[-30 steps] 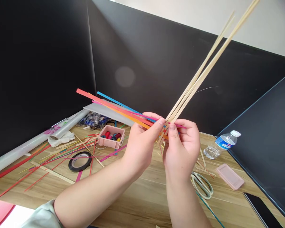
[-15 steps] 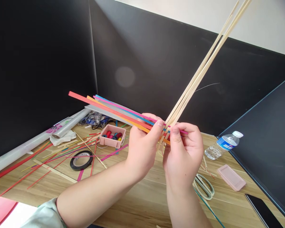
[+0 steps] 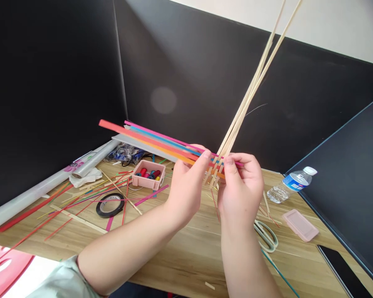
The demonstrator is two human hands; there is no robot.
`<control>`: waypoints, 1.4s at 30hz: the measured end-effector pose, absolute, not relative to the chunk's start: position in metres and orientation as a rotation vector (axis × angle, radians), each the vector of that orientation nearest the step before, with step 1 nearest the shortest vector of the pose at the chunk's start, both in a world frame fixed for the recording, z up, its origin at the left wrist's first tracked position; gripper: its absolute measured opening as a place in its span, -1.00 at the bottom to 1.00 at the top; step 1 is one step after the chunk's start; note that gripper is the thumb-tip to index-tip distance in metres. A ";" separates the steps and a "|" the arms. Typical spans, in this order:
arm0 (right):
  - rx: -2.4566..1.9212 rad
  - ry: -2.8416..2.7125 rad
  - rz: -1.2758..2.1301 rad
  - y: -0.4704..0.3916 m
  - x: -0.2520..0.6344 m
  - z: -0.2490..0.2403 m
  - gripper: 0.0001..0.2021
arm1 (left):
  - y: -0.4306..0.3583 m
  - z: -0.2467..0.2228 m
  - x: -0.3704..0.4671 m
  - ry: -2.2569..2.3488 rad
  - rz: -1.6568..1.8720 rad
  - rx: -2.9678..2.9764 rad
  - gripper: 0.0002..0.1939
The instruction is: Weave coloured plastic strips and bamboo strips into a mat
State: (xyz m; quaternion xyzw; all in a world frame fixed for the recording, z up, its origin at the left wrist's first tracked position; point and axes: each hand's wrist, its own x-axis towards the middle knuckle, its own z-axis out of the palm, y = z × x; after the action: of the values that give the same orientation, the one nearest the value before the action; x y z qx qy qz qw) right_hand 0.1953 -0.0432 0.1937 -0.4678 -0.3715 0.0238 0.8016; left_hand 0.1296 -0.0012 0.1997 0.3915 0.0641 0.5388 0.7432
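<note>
Above the table, my left hand (image 3: pixel 188 186) grips a bundle of flat coloured strips (image 3: pixel 155 142) in red, orange, blue and pink, which stick out to the left. Facing it, my right hand (image 3: pixel 240 186) pinches the woven crossing (image 3: pixel 216 165) between thumb and fingers, near the strips' short right ends. Several pale natural strips (image 3: pixel 248 91) cross the coloured ones there, over and under, and rise steeply to the upper right. Their short lower ends poke out below the weave, between my two hands. Parts of the weave lie hidden behind my thumbs.
Loose strips lie on the left of the wooden table, around a black tape roll (image 3: pixel 110 205). A pink box (image 3: pixel 148 176) with thread spools stands behind. Plastic rolls (image 3: pixel 59 176) lie along the left panel. To the right are scissors (image 3: pixel 266 236), a bottle (image 3: pixel 292 184), a pink lid (image 3: pixel 300 224) and a phone (image 3: pixel 345 269).
The pale strips' upper ends have swung left and stand a little steeper. More of the woven crossing shows between my hands. Both hands keep hold, and the view has shifted slightly.
</note>
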 end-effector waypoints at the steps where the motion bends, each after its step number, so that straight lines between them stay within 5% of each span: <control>1: -1.018 -0.763 0.083 -0.043 0.199 0.194 -0.80 | -0.002 0.199 0.128 0.149 1.150 0.835 -0.83; 6: -1.177 -0.601 0.415 -0.064 0.214 0.160 -0.68 | -0.015 0.159 0.085 0.427 1.053 0.904 -0.86; 9: -1.444 -0.615 0.599 -0.100 0.214 0.113 -0.67 | -0.028 0.111 0.036 0.497 1.157 1.422 -0.91; 13: -1.647 -0.609 0.690 -0.144 0.209 0.055 -0.71 | -0.038 0.061 0.000 0.133 0.952 2.316 -0.74; 19: -1.906 -0.774 0.607 -0.161 0.218 0.014 -0.89 | -0.048 0.023 0.025 0.251 0.551 2.695 -0.72; 25: -2.053 -1.360 -0.078 -0.180 0.208 0.002 -0.86 | -0.055 0.011 0.032 0.259 0.481 2.909 -0.69; 42: -2.077 -1.550 -0.050 -0.182 0.201 -0.006 -0.76 | -0.064 0.008 0.068 0.163 0.379 2.868 -0.67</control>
State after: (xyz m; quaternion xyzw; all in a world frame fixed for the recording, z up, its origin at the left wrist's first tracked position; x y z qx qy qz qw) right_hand 0.2007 -0.1824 -0.0058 -0.7712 -0.5757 -0.0185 0.2713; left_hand 0.0677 -0.0644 0.0085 0.9824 0.0559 0.1298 0.1219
